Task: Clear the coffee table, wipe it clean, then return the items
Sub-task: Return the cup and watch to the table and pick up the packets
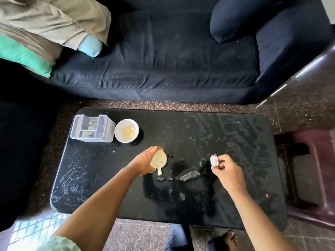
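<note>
- left hand [144,163]: fingers curled round the left wall of a beige cup [159,159]. Its mouth faces up and its handle sticks out below the fingers, toward the person, ungripped.
- can't tell if the cup base is touching the coffee table [226,131] or just above it.
- right hand [226,169]: fingertips pinch the lower end of a small oval silver-white object [214,160], the rest of which pokes out above them. Remaining fingers are curled in. Can't identify the object.
- the hands are well apart, both over the table's middle, with a wet smear on the top between them.
- grey organizer box [92,128]: up and left of the left fingers, at the table's far-left corner, divided compartments.
- white bowl [126,130]: just right of the box, about touching it, nearer the left fingers. Something yellowish inside.
- tabletop is black with wet streaks all over. There's a small red speck [266,195] below and right of the right hand.
- dark blue sofa [163,60] beyond the table's far edge.
</note>
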Demonstrator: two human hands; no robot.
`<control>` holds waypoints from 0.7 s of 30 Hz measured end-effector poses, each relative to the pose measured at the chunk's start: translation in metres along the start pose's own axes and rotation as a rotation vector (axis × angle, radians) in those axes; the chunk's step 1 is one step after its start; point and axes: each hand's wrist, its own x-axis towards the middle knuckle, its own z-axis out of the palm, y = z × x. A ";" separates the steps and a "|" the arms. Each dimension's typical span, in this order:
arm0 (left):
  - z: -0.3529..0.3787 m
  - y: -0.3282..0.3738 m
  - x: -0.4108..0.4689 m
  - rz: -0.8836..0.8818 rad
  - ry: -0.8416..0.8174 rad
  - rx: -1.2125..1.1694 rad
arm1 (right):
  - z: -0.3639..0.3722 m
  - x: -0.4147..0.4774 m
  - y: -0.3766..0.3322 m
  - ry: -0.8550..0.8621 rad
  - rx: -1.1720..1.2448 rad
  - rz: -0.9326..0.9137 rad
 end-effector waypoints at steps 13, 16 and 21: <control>-0.022 0.129 0.031 0.365 -0.114 -0.173 | -0.053 0.028 -0.027 -0.416 0.005 -0.181; -0.010 0.152 0.059 0.318 -0.259 -0.277 | -0.070 0.044 -0.032 -0.447 0.016 -0.207; -0.004 0.156 0.085 0.221 -0.231 -0.415 | -0.092 0.076 -0.022 -0.427 0.004 -0.211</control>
